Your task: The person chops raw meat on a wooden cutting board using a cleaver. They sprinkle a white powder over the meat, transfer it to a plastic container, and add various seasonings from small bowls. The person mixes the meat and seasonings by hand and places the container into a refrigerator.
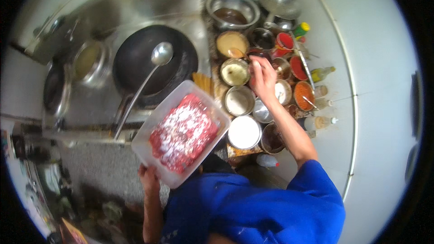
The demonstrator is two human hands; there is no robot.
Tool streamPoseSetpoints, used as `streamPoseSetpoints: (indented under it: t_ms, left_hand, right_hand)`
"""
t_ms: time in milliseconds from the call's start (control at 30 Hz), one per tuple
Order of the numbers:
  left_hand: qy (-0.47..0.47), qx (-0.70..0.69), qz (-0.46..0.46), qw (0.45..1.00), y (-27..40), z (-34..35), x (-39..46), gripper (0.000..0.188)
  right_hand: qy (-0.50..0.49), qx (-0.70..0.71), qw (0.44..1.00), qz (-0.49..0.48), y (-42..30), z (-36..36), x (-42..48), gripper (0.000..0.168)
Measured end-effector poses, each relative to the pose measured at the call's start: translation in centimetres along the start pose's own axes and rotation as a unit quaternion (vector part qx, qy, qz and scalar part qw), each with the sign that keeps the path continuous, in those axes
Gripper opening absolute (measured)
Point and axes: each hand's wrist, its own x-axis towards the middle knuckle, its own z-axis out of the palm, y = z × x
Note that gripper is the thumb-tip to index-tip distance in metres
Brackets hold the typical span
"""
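My left hand [149,178] grips the lower left corner of a translucent plastic container [146,142], tilted in front of my body. Inside it lies raw red meat [206,127] with white powder [186,118] scattered over the top. My right hand [263,76] reaches over the seasoning pots, thumb and fingers pinched together. From its fingertips a small spoon [235,53] extends over a bowl of tan seasoning [230,40]; blur hides the exact grip. Just below is a pot of pale yellowish contents [234,72]. A pot of white contents [244,132] stands right of the container.
A black wok [135,61] sits on the steel stove [91,105], with a long-handled ladle [162,54] across it. Behind the seasonings stand a steel basin of dark liquid [249,5] and a perforated strainer [276,1]. Bottles [320,74] line the right wall [376,91].
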Motion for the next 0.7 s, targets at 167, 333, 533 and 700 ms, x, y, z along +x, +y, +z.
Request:
streamPoseSetpoints:
  t_ms: [167, 333, 533, 700]
  left_hand:
    - [-0.021, -0.018, -0.029, 0.999, -0.4, -0.4, 0.9, 0.027]
    - [0.009, -0.004, -0.069, 0.998, 1.6, 1.3, 0.2, 0.028]
    - [0.013, -0.031, -0.056, 0.998, 1.5, 1.6, -0.2, 0.03]
    - [-0.009, -0.015, -0.058, 0.998, 1.7, 1.0, -0.1, 0.029]
  right_hand:
    - [0.073, -0.181, 0.981, -0.017, 13.6, 2.1, 7.0, 0.02]
    - [0.007, -0.223, 0.975, -0.002, 18.4, 3.8, 6.5, 0.021]
    - [0.097, 0.087, 0.96, 0.247, 18.5, 3.9, 7.1, 0.025]
    - [0.148, 0.257, 0.903, 0.312, 17.8, 2.8, 7.5, 0.022]
